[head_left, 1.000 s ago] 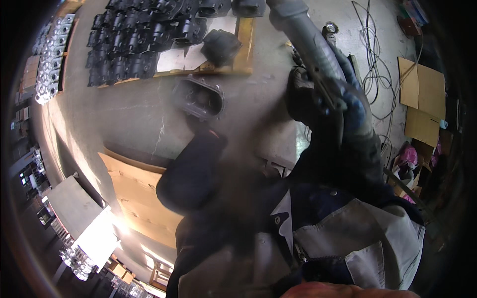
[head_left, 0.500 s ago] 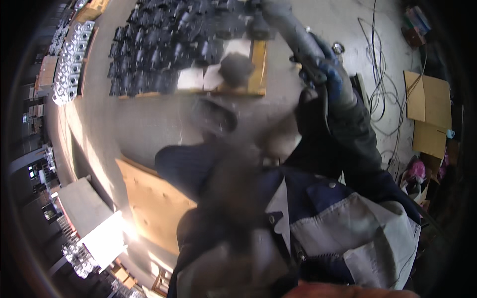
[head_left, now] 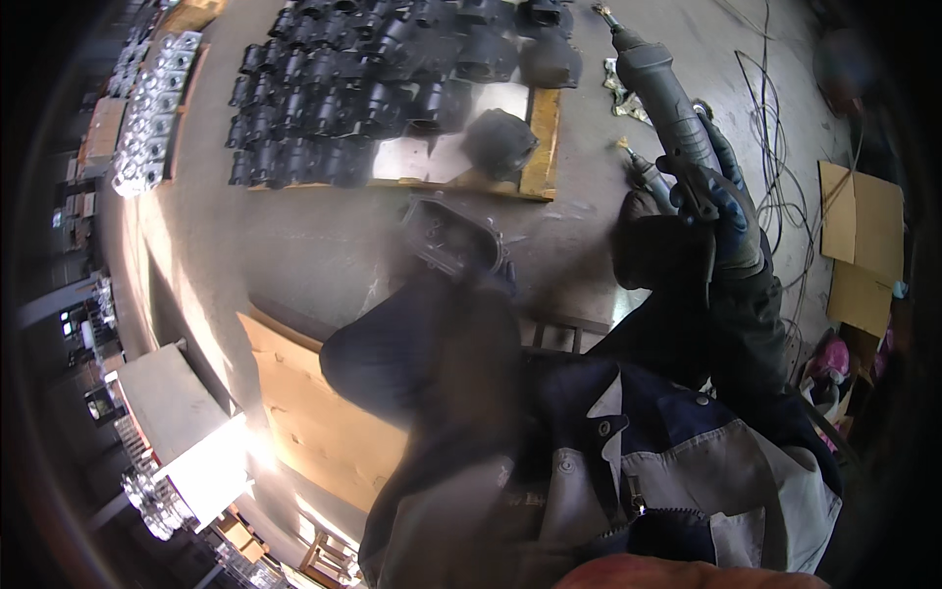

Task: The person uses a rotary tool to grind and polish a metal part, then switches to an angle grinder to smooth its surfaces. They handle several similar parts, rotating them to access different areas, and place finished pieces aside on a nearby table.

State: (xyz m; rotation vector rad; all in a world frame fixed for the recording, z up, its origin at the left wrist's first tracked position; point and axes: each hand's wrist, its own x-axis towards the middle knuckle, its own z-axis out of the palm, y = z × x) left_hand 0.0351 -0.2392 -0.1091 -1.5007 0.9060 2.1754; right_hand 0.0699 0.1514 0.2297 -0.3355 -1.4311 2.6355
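My right hand [head_left: 728, 218], in a dark blue-grey glove, is closed around a grey die grinder [head_left: 659, 86]. The tool tilts up and left, its thin metal tip pointing away from me. In front of my knee is a dark, open-topped metal housing [head_left: 453, 236], with its cavity and bolt-holed rim showing. My left hand [head_left: 504, 275] grips that housing at its near right rim; most of the hand is hidden or blurred behind the dark sleeve. A second, smaller grinder [head_left: 648, 179] with a brass-coloured tip lies beyond my right knee.
Rows of black castings [head_left: 343, 88] stand on a pallet [head_left: 545, 147] ahead, one casting [head_left: 498, 142] at its near corner. Cables [head_left: 770, 167] coil on the floor at right, near cardboard [head_left: 863, 216]. A brown board [head_left: 314, 402] lies at left. Silver castings [head_left: 157, 108] line the far left.
My right hand and the grinder have moved right and slightly down in view. The housing has shifted a little right and shows more sharply. The whole view has shifted too.
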